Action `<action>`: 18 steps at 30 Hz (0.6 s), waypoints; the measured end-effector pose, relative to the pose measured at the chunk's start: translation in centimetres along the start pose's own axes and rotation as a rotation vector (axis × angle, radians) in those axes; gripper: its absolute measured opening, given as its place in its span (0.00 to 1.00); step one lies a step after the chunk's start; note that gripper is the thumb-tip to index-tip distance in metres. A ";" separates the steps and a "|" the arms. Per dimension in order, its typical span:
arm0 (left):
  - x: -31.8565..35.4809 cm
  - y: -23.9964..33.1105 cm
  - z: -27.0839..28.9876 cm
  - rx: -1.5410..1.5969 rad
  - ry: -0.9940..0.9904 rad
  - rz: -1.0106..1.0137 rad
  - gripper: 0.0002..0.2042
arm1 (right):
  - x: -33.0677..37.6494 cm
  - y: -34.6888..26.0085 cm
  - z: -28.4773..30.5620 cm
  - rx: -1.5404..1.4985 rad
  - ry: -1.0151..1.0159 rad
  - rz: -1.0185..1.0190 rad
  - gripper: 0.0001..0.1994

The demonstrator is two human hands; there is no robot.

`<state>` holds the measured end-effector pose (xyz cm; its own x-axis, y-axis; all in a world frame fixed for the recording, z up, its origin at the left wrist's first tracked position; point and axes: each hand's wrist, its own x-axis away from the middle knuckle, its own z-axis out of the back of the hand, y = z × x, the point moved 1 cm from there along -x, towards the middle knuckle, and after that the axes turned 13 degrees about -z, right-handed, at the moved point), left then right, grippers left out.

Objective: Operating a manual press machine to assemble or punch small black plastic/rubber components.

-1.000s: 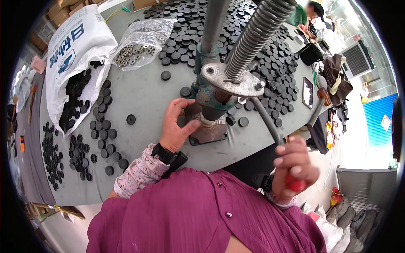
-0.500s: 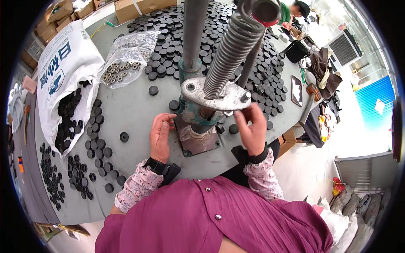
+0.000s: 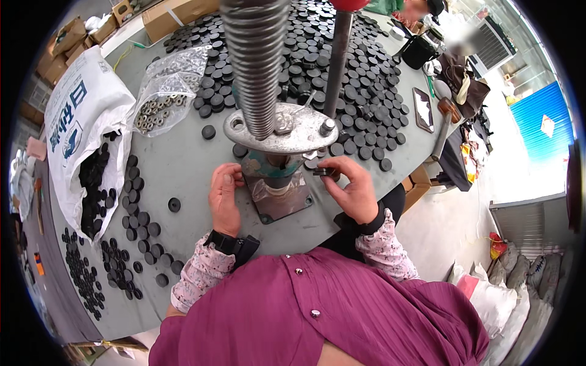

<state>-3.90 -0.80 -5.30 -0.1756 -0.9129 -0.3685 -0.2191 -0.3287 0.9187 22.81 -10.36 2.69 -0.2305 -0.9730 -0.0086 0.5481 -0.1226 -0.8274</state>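
A hand press with a thick coil spring (image 3: pixel 255 67), an oval metal plate (image 3: pixel 302 135) and a square base plate (image 3: pixel 278 210) stands in front of me. My right hand (image 3: pixel 354 192), right of the press, pinches a black round cap (image 3: pixel 323 172) between thumb and fingers. At the left side of the base, my left hand (image 3: pixel 224 201) has its fingers curled together; whatever they hold, if anything, is hidden at the fingertips. Clear film wraps the white collar (image 3: pixel 278 190) under the press head.
Many black caps (image 3: pixel 366 116) cover the table behind the press. More lie left, by a white woven sack (image 3: pixel 85 116) spilling black pieces. A clear bag (image 3: pixel 165 104) holds metal rings. A phone (image 3: pixel 422 110) and hammer (image 3: pixel 444 131) lie right. Another person (image 3: pixel 412 12) is beyond.
My right hand has moved from beside the oval plate down and left, and a black cap now shows in it. The left hand stays by the base. The view has shifted.
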 end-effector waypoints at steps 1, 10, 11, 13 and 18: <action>0.2 0.0 -0.1 -0.009 0.020 0.017 0.23 | 0.3 -0.1 0.3 0.005 0.012 -0.010 0.17; 0.2 -0.4 0.6 -0.004 -0.008 0.039 0.24 | 3.3 -4.8 2.3 -1.030 -0.278 0.133 0.18; 0.2 -0.4 0.4 -0.007 -0.007 0.040 0.24 | 3.3 -4.8 2.3 -1.073 -0.291 0.143 0.19; 0.2 -0.4 0.1 0.023 0.016 0.035 0.23 | 3.4 -4.9 2.2 -1.101 -0.309 0.148 0.19; 0.3 0.7 -0.1 -0.026 0.014 0.045 0.20 | 3.4 -5.4 2.5 -1.139 -0.343 0.098 0.18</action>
<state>-4.04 -1.32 -4.77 -0.1714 -0.9300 -0.3251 -0.1861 -0.2935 0.9377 21.11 -13.47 8.52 0.0944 -0.9913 -0.0919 -0.5172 0.0301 -0.8553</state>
